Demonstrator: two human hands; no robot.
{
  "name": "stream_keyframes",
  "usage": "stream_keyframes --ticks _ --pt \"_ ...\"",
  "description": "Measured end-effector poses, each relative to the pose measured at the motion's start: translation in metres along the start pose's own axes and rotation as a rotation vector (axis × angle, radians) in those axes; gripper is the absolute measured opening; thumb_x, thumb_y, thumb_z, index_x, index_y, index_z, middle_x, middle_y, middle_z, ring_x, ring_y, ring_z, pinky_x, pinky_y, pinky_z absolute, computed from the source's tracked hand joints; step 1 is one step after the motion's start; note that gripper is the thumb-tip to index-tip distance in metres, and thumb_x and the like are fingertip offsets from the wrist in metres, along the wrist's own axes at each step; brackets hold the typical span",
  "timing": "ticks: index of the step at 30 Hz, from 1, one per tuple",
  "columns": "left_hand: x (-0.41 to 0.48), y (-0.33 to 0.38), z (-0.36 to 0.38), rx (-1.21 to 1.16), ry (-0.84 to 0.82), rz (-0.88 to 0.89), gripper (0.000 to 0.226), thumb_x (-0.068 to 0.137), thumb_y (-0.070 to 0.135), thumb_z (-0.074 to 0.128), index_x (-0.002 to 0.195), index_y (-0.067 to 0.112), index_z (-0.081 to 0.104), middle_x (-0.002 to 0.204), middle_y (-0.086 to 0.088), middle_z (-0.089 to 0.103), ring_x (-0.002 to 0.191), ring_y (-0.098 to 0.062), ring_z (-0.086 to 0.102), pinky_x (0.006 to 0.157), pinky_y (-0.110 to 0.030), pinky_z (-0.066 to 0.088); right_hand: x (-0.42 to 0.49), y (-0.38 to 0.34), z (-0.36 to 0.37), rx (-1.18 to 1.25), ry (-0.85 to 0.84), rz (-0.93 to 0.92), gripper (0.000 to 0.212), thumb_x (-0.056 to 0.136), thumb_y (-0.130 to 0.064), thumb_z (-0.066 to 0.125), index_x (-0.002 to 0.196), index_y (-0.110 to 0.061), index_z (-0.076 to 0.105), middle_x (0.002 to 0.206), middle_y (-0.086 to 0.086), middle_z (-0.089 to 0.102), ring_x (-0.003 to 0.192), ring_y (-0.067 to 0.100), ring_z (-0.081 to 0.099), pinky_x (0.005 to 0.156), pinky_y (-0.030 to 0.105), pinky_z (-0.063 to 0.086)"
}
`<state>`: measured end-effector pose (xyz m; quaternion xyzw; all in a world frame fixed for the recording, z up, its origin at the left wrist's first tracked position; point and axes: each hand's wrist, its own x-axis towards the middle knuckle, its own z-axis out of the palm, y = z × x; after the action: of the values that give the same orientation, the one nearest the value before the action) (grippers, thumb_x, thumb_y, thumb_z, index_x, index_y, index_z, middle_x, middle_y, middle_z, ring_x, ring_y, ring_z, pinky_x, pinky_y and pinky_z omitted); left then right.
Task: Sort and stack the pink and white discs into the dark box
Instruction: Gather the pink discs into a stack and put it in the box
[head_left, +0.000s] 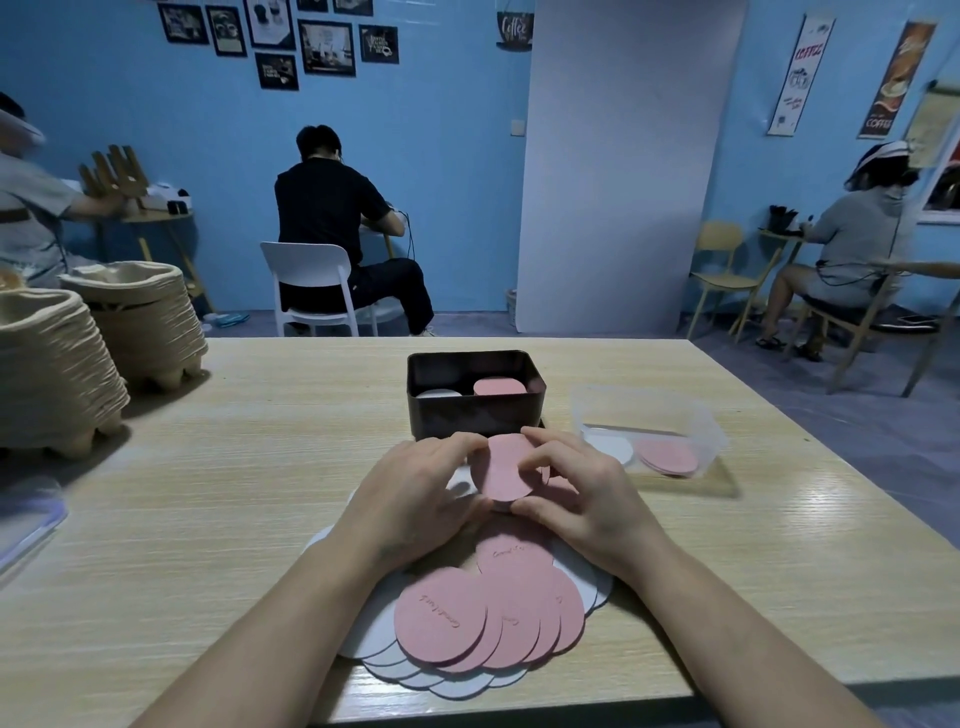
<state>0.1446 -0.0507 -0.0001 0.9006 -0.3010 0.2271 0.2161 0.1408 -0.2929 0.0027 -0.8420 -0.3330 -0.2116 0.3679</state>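
Both of your forearms reach forward over the bench (234, 467) and converge, wrists low, so that your left hand (415, 488) and right hand (576, 493) face each other across a pink stack (506, 473). Each grip is narrow and holds that stack, thumbs at its near edge and forefingers curled over its far edge, with the top disc tilted toward you. Just beyond the grip stands the dark box (475, 415), with a white pile (439, 393) in its left half and a pink pile (498, 387) in its right (the pink one sits higher). Nearer you than the grip, under your wrists, loose pink discs (467, 623) fan over white discs (374, 644). Right of the grip, a clear tub (696, 421) holds a few discs of both colours.
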Motion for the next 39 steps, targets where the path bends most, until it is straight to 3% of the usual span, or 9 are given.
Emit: stream_keyframes --ticks 3,9,12,17,20,26,30,33,39 --pt "0.0 0.001 0.001 -0.001 -0.008 -0.009 0.046 0.082 0.049 0.069 0.12 0.029 0.051 0.104 0.01 0.069 0.097 -0.021 0.065 0.076 -0.042 0.053 0.0 0.002 0.002 0.01 -0.029 -0.005 0.029 0.08 -0.024 0.086 0.096 -0.016 0.064 0.124 0.002 0.065 0.137 0.006 0.047 0.092 0.025 0.054" --pt "-0.002 0.003 0.0 0.003 -0.007 -0.001 0.05 0.083 0.06 0.054 0.123 0.03 0.052 0.106 0.016 0.066 0.094 -0.016 0.063 0.07 -0.038 0.056 0.0 0.005 0.002 0.024 -0.05 0.023 0.031 0.078 -0.029 0.088 0.099 -0.02 0.066 0.139 0.003 0.059 0.136 0.01 0.05 0.091 0.022 0.054" --pt "-0.002 0.005 -0.001 0.021 -0.006 0.027 0.045 0.084 0.057 0.058 0.119 0.029 0.053 0.102 0.016 0.065 0.09 -0.017 0.062 0.069 -0.039 0.054 -0.002 0.005 0.003 -0.005 -0.067 0.037 0.031 0.078 -0.035 0.086 0.098 -0.024 0.065 0.146 0.001 0.054 0.138 0.006 0.047 0.089 0.031 0.058" --pt "0.0 0.011 -0.003 0.069 0.045 0.082 0.044 0.082 0.052 0.061 0.115 0.023 0.058 0.093 0.015 0.065 0.081 -0.017 0.063 0.064 -0.037 0.052 0.0 0.003 0.002 -0.087 -0.062 -0.013 0.033 0.079 -0.044 0.083 0.095 -0.023 0.064 0.136 0.001 0.062 0.135 0.006 0.05 0.095 0.036 0.053" --pt "0.001 0.014 -0.005 0.128 0.009 0.078 0.045 0.082 0.052 0.057 0.116 0.023 0.058 0.089 0.009 0.069 0.081 -0.022 0.065 0.066 -0.039 0.052 0.0 0.001 0.002 -0.118 -0.065 -0.015 0.034 0.078 -0.047 0.082 0.093 -0.023 0.063 0.131 0.0 0.063 0.13 0.01 0.054 0.097 0.035 0.051" --pt "0.003 0.018 -0.016 0.284 -0.103 0.115 0.054 0.088 0.055 0.047 0.131 0.023 0.053 0.112 0.008 0.069 0.097 -0.018 0.063 0.083 -0.038 0.049 0.0 0.001 0.0 -0.109 -0.038 0.002 0.036 0.076 -0.047 0.083 0.093 -0.021 0.066 0.126 -0.001 0.065 0.116 0.01 0.061 0.09 0.032 0.053" --pt "0.003 0.012 -0.019 0.336 -0.051 0.09 0.034 0.092 0.045 0.045 0.117 0.026 0.058 0.109 0.009 0.066 0.092 -0.019 0.062 0.081 -0.038 0.046 -0.001 -0.002 -0.005 -0.05 -0.008 0.024 0.034 0.076 -0.045 0.084 0.092 -0.02 0.068 0.122 -0.004 0.064 0.113 0.008 0.062 0.08 0.028 0.056" --pt "0.005 0.008 -0.022 0.388 0.045 0.072 0.022 0.094 0.035 0.047 0.101 0.021 0.063 0.093 0.005 0.065 0.08 -0.023 0.062 0.073 -0.039 0.046 -0.003 -0.007 -0.008 -0.038 -0.023 0.027 0.033 0.076 -0.042 0.086 0.092 -0.02 0.068 0.12 -0.003 0.065 0.121 0.006 0.059 0.086 0.02 0.052" --pt "-0.023 0.009 -0.041 0.139 -0.019 -0.03 0.027 0.096 0.043 0.044 0.104 0.025 0.062 0.098 0.01 0.067 0.087 -0.02 0.062 0.077 -0.038 0.048 -0.02 -0.03 -0.018 -0.046 -0.039 0.07 0.031 0.076 -0.043 0.085 0.091 -0.021 0.068 0.116 -0.009 0.066 0.121 -0.004 0.054 0.09 0.012 0.044"
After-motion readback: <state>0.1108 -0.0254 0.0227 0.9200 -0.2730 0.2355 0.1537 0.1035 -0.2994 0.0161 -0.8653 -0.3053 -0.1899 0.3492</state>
